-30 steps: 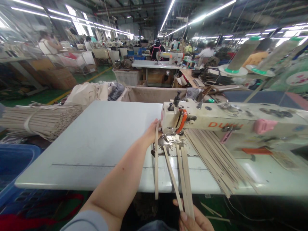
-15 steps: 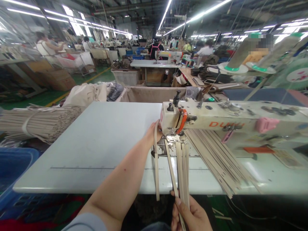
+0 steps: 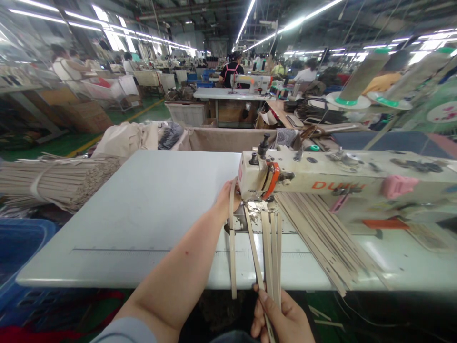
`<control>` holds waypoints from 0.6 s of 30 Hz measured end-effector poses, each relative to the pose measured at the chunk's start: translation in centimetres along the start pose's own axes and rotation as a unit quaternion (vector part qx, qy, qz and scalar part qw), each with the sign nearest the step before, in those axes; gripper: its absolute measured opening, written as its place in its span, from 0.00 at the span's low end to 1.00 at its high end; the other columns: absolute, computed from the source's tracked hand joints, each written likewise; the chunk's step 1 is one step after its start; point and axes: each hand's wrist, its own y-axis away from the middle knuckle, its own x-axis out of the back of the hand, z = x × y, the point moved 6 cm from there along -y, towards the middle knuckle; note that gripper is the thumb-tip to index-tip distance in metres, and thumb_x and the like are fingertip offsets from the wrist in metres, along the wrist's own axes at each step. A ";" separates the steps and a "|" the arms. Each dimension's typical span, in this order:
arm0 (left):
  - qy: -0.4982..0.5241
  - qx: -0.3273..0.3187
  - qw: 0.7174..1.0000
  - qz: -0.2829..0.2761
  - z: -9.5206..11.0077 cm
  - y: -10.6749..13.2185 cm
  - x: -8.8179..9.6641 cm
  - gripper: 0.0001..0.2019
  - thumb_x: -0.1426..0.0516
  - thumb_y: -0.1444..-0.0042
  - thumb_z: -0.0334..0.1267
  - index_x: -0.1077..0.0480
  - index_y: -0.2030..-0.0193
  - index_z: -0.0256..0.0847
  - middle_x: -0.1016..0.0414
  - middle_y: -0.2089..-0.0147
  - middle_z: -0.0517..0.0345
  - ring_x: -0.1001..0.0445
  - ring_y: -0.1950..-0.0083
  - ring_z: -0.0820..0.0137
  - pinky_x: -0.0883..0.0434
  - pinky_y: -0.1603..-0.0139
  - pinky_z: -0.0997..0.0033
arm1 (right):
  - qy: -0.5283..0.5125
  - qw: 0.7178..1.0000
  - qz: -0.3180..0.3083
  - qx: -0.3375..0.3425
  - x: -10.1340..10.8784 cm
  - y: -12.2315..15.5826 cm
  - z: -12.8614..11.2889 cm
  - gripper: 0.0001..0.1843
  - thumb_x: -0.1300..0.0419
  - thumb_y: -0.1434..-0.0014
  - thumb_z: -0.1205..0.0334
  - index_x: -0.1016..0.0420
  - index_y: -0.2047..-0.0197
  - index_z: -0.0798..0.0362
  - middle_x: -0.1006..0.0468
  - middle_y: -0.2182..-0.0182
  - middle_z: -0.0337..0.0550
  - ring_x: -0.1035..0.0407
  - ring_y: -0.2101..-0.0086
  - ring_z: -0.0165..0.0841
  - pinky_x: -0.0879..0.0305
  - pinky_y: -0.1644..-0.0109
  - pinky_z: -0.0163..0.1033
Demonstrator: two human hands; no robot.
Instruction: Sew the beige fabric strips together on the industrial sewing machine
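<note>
Two hands at our pale grey worktable, factory hall: we couldn't see the left hand fingers; right hand pinched beige fabric strips.

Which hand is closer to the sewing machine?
Left. The left hand is right beside the sewing machine; the right hand holds strips down past the table edge.

Cream metal sewing machine stands on the right half of the pale flat-topped desk. Loose pile of beige strips lies on the desk under the machine arm, right of the needle. Narrow beige fabric strips run from under the machine head over the near desk edge. Tied bundle of beige strips lies left of the desk, with the blue plastic crate before it. Cloth-lined bin stands behind the desk.
</note>
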 end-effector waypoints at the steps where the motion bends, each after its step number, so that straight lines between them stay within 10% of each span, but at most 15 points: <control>1: 0.000 0.001 1.000 -0.001 -0.2 -0.1 -0.1 0.15 0.40 0.45 0.27 0.19 0.52 0.40 0.14 0.48 0.50 0.20 0.39 0.50 0.25 0.33 0.52 | -0.005 1.000 0.008 0.006 -0.1 0.0 -0.1 0.34 0.21 0.57 0.32 0.18 0.66 0.57 0.22 0.82 0.37 0.27 0.84 0.31 0.39 0.82 0.31; 10: -0.032 -0.018 0.999 -0.016 -0.6 -0.1 0.4 0.14 0.37 0.47 0.28 0.19 0.53 0.38 0.16 0.46 0.48 0.20 0.40 0.50 0.26 0.31 0.49 | -0.041 0.999 0.029 0.011 -0.2 -0.1 -0.3 0.33 0.20 0.58 0.33 0.18 0.69 0.57 0.22 0.82 0.37 0.29 0.84 0.28 0.41 0.82 0.29; 18: -0.045 -0.048 0.992 -0.105 -1.9 1.0 0.0 0.56 0.23 0.70 0.37 0.33 0.29 0.38 0.35 0.26 0.37 0.43 0.22 0.35 0.45 0.21 0.31 | -0.062 0.998 0.003 0.007 0.0 0.4 -0.3 0.32 0.18 0.58 0.36 0.17 0.64 0.57 0.21 0.80 0.36 0.26 0.83 0.30 0.38 0.81 0.30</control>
